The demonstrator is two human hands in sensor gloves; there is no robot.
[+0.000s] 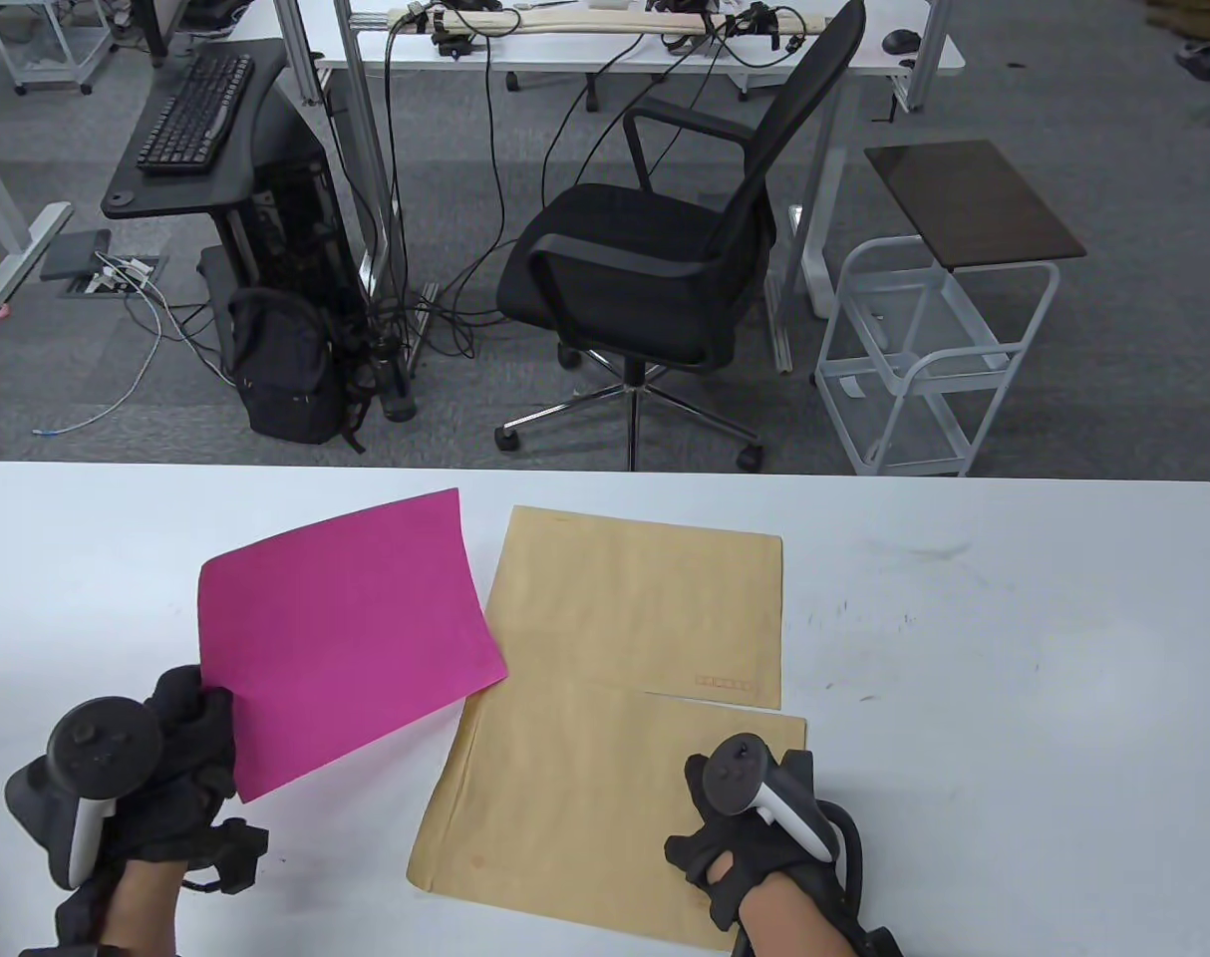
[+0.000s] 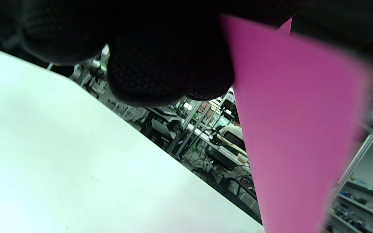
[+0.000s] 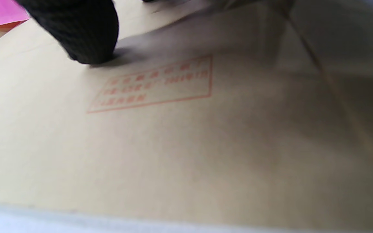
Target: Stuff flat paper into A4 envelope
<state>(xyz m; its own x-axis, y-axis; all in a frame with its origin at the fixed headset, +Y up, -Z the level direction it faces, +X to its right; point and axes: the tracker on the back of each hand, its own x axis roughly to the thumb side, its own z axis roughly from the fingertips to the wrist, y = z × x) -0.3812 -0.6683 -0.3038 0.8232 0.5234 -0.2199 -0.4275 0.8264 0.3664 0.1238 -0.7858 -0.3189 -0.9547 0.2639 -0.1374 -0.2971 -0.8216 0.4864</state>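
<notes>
My left hand [image 1: 181,738] grips the near left corner of a pink sheet of paper [image 1: 341,638] and holds it lifted off the white table [image 1: 1014,648]; the sheet also shows in the left wrist view [image 2: 296,129]. A brown A4 envelope [image 1: 565,807] lies flat at the front centre. My right hand [image 1: 755,817] rests on its right part, and a fingertip [image 3: 89,35] presses on the envelope [image 3: 186,145] beside a red printed box. The pink sheet's right corner overlaps the envelope's far left edge.
A second brown envelope [image 1: 655,598] lies flat behind the first, partly under it. Beyond the table's far edge stand a black office chair [image 1: 665,259] and a white trolley [image 1: 934,339].
</notes>
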